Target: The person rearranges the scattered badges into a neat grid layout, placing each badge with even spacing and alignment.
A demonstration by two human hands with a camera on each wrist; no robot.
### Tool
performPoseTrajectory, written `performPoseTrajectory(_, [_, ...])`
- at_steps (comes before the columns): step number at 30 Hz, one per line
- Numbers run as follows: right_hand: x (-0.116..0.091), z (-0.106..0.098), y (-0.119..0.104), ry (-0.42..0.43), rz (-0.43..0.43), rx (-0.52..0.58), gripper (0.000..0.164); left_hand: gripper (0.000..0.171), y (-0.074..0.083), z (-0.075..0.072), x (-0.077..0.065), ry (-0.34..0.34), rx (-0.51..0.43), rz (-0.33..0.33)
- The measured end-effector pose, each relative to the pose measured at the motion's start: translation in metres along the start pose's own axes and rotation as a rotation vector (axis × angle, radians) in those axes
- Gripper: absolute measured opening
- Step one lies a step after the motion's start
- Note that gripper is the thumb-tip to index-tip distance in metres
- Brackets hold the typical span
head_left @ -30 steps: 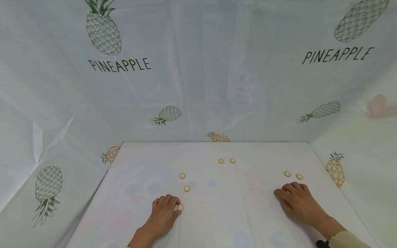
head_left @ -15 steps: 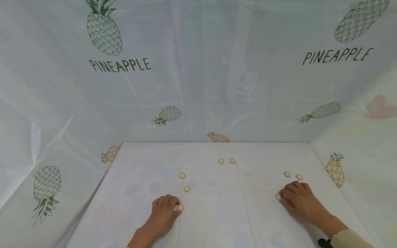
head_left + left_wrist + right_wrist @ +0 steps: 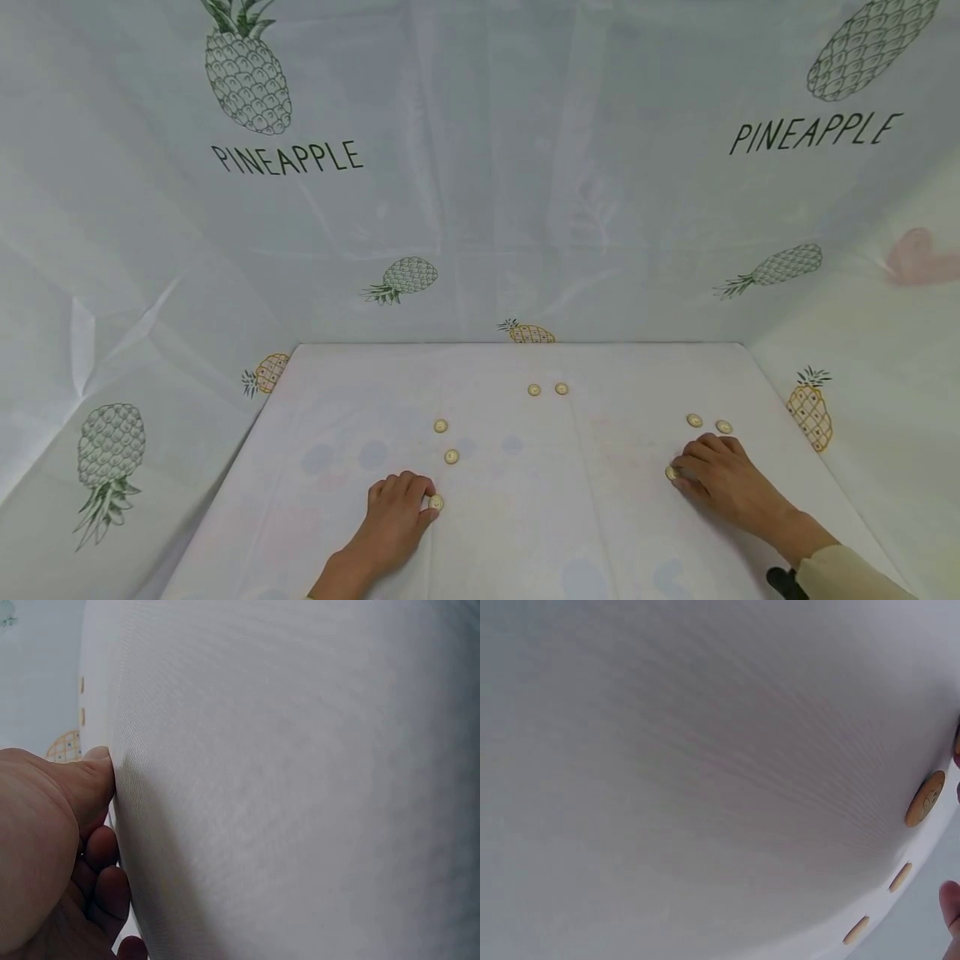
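In the head view my left hand (image 3: pixel 397 517) is low left of centre, pinching a small round wooden disc (image 3: pixel 437 502) between thumb and index finger at the tabletop. The left wrist view shows that thumb (image 3: pixel 94 780) close against the white surface, the disc hidden there. My right hand (image 3: pixel 723 483), on the right side, pinches another wooden disc (image 3: pixel 671 472), its fingers covering part of it. Just beyond that hand lie two more discs, one on the left (image 3: pixel 694 421) and one on the right (image 3: pixel 723 427). In the right wrist view a disc (image 3: pixel 925 799) bears a dark line drawing.
Two discs form a short column ahead of my left hand, the nearer disc (image 3: pixel 452 457) below the farther disc (image 3: pixel 440 426). A side-by-side pair, a left disc (image 3: pixel 534 390) and a right disc (image 3: pixel 562 388), lies towards the back. Pineapple-printed cloth (image 3: pixel 487 208) surrounds the white table (image 3: pixel 517 517).
A disc has come into view at my right fingertips, where none showed a second ago. That hand has since shifted slightly away from me. The left hand stays put.
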State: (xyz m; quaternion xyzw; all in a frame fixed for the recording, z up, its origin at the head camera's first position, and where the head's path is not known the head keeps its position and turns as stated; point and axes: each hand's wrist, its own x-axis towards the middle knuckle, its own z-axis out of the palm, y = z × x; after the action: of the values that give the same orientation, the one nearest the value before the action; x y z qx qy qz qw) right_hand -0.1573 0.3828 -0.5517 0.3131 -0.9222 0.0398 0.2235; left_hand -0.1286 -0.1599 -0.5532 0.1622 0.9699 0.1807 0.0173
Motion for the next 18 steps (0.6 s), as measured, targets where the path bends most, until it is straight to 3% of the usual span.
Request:
performPoseTrajectory(3, [0.003, 0.001, 0.001, 0.0, -0.014, -0.009, 0.034, 0.024, 0.0, -0.001, 0.0, 0.009, -0.002, 0.007])
performPoseTrajectory(8, [0.009, 0.003, 0.001, -0.011, -0.025, -0.038, 0.019, 0.024, 0.0, -0.001, 0.0, 0.005, -0.004, 0.005])
performPoseTrajectory(18, [0.017, 0.006, 0.002, -0.029, -0.06, -0.11, 0.02, 0.024, 0.001, -0.001, 0.0, 0.014, -0.003, 0.006])
